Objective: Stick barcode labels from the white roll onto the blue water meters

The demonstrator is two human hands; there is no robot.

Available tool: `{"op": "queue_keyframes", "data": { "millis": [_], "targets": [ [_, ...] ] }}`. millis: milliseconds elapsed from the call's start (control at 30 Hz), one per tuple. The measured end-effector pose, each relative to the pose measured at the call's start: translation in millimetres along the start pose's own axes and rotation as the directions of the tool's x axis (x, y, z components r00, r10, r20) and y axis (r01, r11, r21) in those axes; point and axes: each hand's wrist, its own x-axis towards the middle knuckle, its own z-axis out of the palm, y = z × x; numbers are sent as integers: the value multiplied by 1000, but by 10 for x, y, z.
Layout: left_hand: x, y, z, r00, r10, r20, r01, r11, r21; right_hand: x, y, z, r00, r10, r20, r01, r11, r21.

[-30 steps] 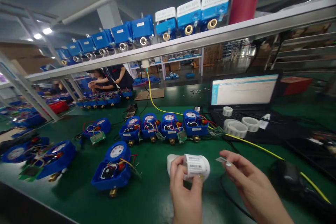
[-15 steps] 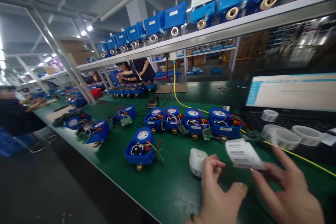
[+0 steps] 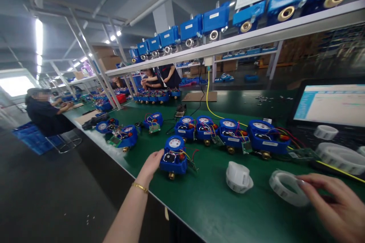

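- Far left of the front meter [image 3: 174, 156], off the surface [image 3: 205, 205]: seated person [image 3: 42, 110] on a stool, with blue crates [image 3: 25, 136] on the floor beside; contents too blurred to tell.
- Left hand [image 3: 152, 162]: reaches out on a long, nearly straight forearm, palm turned toward the front meter, fingers laid against its left side. Thin gold bracelet [image 3: 139, 187] on the wrist. Cannot tell whether the grip is clamped round the housing or only resting on it.
- Front meter itself: stands alone near the surface's front edge, blue housing open on top, with a white dial, a black part and loose red and yellow wires inside, brass fitting toward the edge.
- Behind and to the right of the front meter: row of four meters [image 3: 228, 133], side by side, each open with wires and a small green board hanging out.
- High above that row: shelf [image 3: 256, 38] lined with closed blue meters.
- Right of the front meter, nearer the edge: white roll [image 3: 238, 176] lying on the surface, untouched.
- Further right: label roll [image 3: 283, 188] flat on the surface.
- Right hand [image 3: 339, 209]: comes in low from the bottom right corner, grip apart, fingers spread, index fingertip on the label roll's right rim.
- Far right, behind: laptop [image 3: 332, 104] with a lit screen.
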Motion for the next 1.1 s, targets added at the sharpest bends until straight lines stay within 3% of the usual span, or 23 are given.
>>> {"op": "queue_keyframes", "data": {
  "millis": [100, 233, 367, 500, 667, 1100],
  "targets": [
    [17, -106, -35, 972, -169, 161, 191, 973, -127, 13, -325, 90, 1000, 5, 21, -7, 998, 70],
    [-90, -182, 3, 921, -282, 270, 346, 910, -230, -79, -866, 340, 978, -77, 192, 15, 952, 306],
    [-342, -193, 82, 881, -332, 338, 436, 847, -305, -207, -1352, 628, 911, -178, 373, 10, 912, 410],
    [-661, -157, 157, 856, -368, 363, 495, 786, -370, -230, -1675, 825, 875, -230, 427, 31, 905, 425],
    [-876, -118, 214, 833, -384, 399, 541, 717, -440, -211, -1870, 940, 866, -233, 442, 56, 924, 378],
    [-874, -85, 280, 829, -371, 418, 545, 701, -460, -164, -2016, 998, 898, -167, 406, 67, 966, 249]
  ]
}}
